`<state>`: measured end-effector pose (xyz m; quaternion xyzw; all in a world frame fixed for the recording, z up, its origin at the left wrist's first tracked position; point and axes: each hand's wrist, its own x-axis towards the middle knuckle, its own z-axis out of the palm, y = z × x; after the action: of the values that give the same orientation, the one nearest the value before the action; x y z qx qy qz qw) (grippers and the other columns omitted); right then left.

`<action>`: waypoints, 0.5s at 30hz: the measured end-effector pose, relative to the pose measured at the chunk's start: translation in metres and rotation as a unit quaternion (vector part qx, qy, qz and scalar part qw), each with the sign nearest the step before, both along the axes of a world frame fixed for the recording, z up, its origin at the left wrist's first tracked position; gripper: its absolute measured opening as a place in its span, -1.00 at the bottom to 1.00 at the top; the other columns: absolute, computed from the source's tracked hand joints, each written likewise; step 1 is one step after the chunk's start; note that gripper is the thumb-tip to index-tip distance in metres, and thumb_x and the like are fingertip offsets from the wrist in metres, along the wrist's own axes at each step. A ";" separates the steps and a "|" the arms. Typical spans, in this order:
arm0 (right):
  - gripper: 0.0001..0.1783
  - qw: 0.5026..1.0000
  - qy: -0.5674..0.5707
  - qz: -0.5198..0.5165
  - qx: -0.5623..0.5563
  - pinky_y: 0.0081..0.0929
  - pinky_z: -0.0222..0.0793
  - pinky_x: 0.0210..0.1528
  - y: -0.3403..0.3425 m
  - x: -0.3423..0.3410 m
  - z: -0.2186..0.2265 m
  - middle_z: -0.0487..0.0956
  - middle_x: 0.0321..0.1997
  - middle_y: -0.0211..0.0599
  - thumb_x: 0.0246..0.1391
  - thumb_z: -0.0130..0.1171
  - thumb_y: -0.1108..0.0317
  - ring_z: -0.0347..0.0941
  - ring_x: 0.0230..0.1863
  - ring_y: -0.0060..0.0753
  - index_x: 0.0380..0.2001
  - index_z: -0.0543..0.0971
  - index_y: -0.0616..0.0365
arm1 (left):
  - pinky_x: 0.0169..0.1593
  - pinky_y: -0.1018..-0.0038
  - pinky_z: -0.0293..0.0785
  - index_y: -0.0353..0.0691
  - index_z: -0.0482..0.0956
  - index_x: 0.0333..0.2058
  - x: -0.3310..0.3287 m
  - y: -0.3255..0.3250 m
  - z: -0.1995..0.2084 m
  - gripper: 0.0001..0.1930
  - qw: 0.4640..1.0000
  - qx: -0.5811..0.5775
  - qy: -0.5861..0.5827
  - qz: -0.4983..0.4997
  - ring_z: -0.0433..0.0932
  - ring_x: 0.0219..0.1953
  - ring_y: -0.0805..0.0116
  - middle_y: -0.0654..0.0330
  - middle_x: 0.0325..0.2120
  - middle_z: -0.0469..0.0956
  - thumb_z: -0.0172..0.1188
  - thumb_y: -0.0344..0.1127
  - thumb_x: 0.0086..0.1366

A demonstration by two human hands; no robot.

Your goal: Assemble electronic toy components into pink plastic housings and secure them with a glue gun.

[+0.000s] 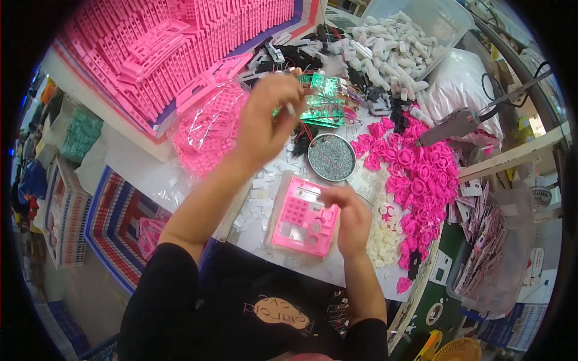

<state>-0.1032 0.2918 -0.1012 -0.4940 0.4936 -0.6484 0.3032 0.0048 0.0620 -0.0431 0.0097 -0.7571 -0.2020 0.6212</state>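
A pink plastic casing [306, 221] with square and round openings lies on a pale block on the white worktable. My right hand [350, 218] is over its upper right corner, fingers bent and fingertips close to the top window. Whatever those fingertips may pinch is hidden. My left hand [271, 114] is raised farther back, left of the shiny green circuit boards [325, 99]. Its fingers are curled together, with a small pale bit at the fingertips too blurred to name. Between the hands, a round metal tin [332, 157] holds many small grey metal pieces.
Bright pink rose-shaped parts [421, 174] and cream-coloured small pieces [385, 237] lie to the right. An electric screwdriver-like tool [448, 127] juts in above the roses. White parts [391, 51] fill the back. Pink casings stand stacked in a box [168, 129] at the far left.
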 end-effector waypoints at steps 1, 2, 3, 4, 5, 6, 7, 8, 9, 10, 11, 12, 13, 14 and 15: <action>-0.63 0.994 -0.108 0.004 0.009 -0.45 0.40 -0.10 -0.009 0.001 0.008 0.58 -0.23 -0.29 0.09 0.24 0.38 0.47 -0.22 -0.47 -0.02 0.59 0.28 | -0.17 0.32 0.50 -0.18 0.48 -0.24 0.008 0.015 -0.005 -0.61 0.999 -0.021 -0.041 -0.015 0.54 -0.22 0.15 0.15 -0.25 0.53 0.41 -0.57 -0.07; -0.69 0.986 -0.166 0.003 0.024 -0.49 0.39 -0.15 -0.021 0.012 0.020 0.57 -0.26 -0.32 0.12 0.23 0.39 0.46 -0.24 -0.52 -0.07 0.59 0.27 | -0.15 0.29 0.51 -0.17 0.49 -0.26 0.020 0.031 -0.008 -0.56 0.995 -0.046 -0.086 -0.023 0.53 -0.19 0.08 0.12 -0.20 0.52 0.43 -0.57 -0.17; -0.74 0.974 -0.221 -0.006 0.041 -0.53 0.38 -0.20 -0.031 0.024 0.031 0.55 -0.28 -0.36 0.15 0.22 0.40 0.44 -0.27 -0.56 -0.11 0.60 0.27 | -0.13 0.25 0.51 -0.15 0.51 -0.26 0.027 0.046 -0.013 -0.53 0.992 -0.060 -0.111 -0.022 0.53 -0.17 0.04 0.13 -0.18 0.51 0.44 -0.56 -0.22; -0.80 0.960 -0.274 -0.016 0.059 -0.57 0.37 -0.24 -0.034 0.031 0.035 0.54 -0.30 -0.39 0.18 0.22 0.41 0.43 -0.30 -0.61 -0.15 0.60 0.27 | -0.10 0.25 0.51 -0.16 0.52 -0.26 0.033 0.059 -0.021 -0.54 0.990 -0.057 -0.130 -0.023 0.53 -0.13 0.03 0.11 -0.15 0.50 0.44 -0.56 -0.21; -0.84 0.963 -0.264 -0.015 0.058 -0.59 0.36 -0.28 -0.032 0.032 0.032 0.54 -0.31 -0.39 0.21 0.21 0.42 0.43 -0.34 -0.62 -0.19 0.60 0.27 | -0.08 0.24 0.51 -0.16 0.53 -0.27 0.041 0.068 -0.026 -0.56 0.987 -0.057 -0.150 -0.020 0.52 -0.09 0.02 0.09 -0.12 0.49 0.44 -0.57 -0.21; -0.87 0.965 -0.254 -0.013 0.057 -0.62 0.35 -0.32 -0.031 0.033 0.024 0.55 -0.33 -0.39 0.23 0.20 0.42 0.43 -0.37 -0.63 -0.22 0.59 0.26 | -0.05 0.24 0.51 -0.17 0.53 -0.23 0.050 0.071 -0.036 -0.53 0.988 -0.038 -0.151 -0.009 0.51 -0.05 0.02 0.07 -0.08 0.47 0.43 -0.58 -0.20; -0.90 0.968 -0.245 -0.012 0.055 -0.65 0.34 -0.36 -0.030 0.033 0.019 0.56 -0.35 -0.39 0.26 0.19 0.43 0.43 -0.41 -0.64 -0.25 0.58 0.25 | -0.02 0.23 0.50 -0.17 0.53 -0.19 0.059 0.072 -0.047 -0.51 0.988 -0.020 -0.152 0.001 0.49 -0.01 0.01 0.05 -0.04 0.45 0.43 -0.58 -0.18; -0.91 0.962 -0.263 -0.029 0.067 -0.64 0.33 -0.45 -0.026 0.036 0.023 0.56 -0.41 -0.37 0.28 0.19 0.45 0.42 -0.49 -0.63 -0.31 0.57 0.24 | 0.01 0.23 0.49 -0.17 0.53 -0.15 0.067 0.073 -0.053 -0.48 0.988 0.001 -0.154 0.012 0.48 0.04 0.01 0.02 -0.01 0.43 0.42 -0.58 -0.17; -0.91 0.963 -0.260 -0.028 0.072 -0.64 0.33 -0.46 -0.023 0.035 0.020 0.56 -0.43 -0.36 0.28 0.19 0.45 0.42 -0.50 -0.63 -0.31 0.57 0.24 | 0.04 0.22 0.48 -0.18 0.51 -0.10 0.075 0.076 -0.054 -0.45 0.983 0.031 -0.181 0.030 0.45 0.07 -0.01 0.00 0.02 0.40 0.41 -0.59 -0.16; -0.92 0.963 -0.257 -0.027 0.076 -0.64 0.33 -0.46 -0.019 0.032 0.016 0.57 -0.44 -0.36 0.27 0.20 0.44 0.42 -0.51 -0.63 -0.31 0.57 0.24 | 0.08 0.21 0.46 -0.19 0.49 -0.06 0.083 0.078 -0.052 -0.41 0.975 0.062 -0.208 0.048 0.43 0.10 -0.03 -0.02 0.04 0.38 0.40 -0.60 -0.16; -0.92 0.964 -0.252 -0.029 0.081 -0.64 0.33 -0.47 -0.014 0.028 0.014 0.57 -0.46 -0.35 0.27 0.20 0.44 0.42 -0.52 -0.64 -0.30 0.57 0.24 | 0.11 0.20 0.45 -0.19 0.48 -0.01 0.090 0.082 -0.050 -0.38 0.966 0.093 -0.233 0.063 0.40 0.14 -0.04 -0.04 0.07 0.35 0.39 -0.61 -0.15; -0.91 0.968 -0.232 -0.005 0.097 -0.65 0.33 -0.48 -0.009 0.023 0.014 0.57 -0.44 -0.36 0.28 0.19 0.44 0.42 -0.52 -0.64 -0.29 0.58 0.25 | 0.20 0.28 0.37 -0.24 0.34 0.10 0.095 0.084 -0.047 -0.34 0.950 0.158 -0.268 0.003 0.39 0.17 0.03 -0.01 0.13 0.31 0.23 -0.65 -0.07; -0.91 0.973 -0.214 0.006 0.090 -0.65 0.33 -0.47 -0.005 0.018 0.014 0.57 -0.44 -0.36 0.28 0.19 0.45 0.42 -0.52 -0.64 -0.28 0.58 0.26 | 0.20 0.31 0.38 -0.24 0.31 0.12 0.100 0.089 -0.047 -0.32 0.912 0.302 -0.258 -0.099 0.38 0.18 0.07 0.00 0.13 0.31 0.21 -0.66 -0.07; -0.91 0.977 -0.198 0.020 0.083 -0.65 0.33 -0.47 -0.003 0.015 0.016 0.58 -0.43 -0.37 0.28 0.19 0.45 0.42 -0.51 -0.65 -0.27 0.58 0.27 | 0.20 0.33 0.39 -0.25 0.28 0.14 0.106 0.096 -0.046 -0.30 0.844 0.438 -0.242 -0.192 0.37 0.20 0.11 0.02 0.14 0.31 0.20 -0.67 -0.06; -0.91 0.980 -0.182 0.034 0.077 -0.66 0.33 -0.46 -0.001 0.013 0.017 0.58 -0.43 -0.37 0.28 0.19 0.46 0.43 -0.51 -0.65 -0.25 0.58 0.27 | 0.20 0.36 0.41 -0.25 0.25 0.17 0.111 0.101 -0.046 -0.27 0.749 0.559 -0.217 -0.280 0.37 0.22 0.15 0.03 0.14 0.31 0.19 -0.68 -0.05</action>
<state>-0.0898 0.2904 -0.0840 -0.3598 0.4615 -0.6769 0.4465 0.1162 0.1626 -0.0895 0.1867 -0.5918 -0.7467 0.2394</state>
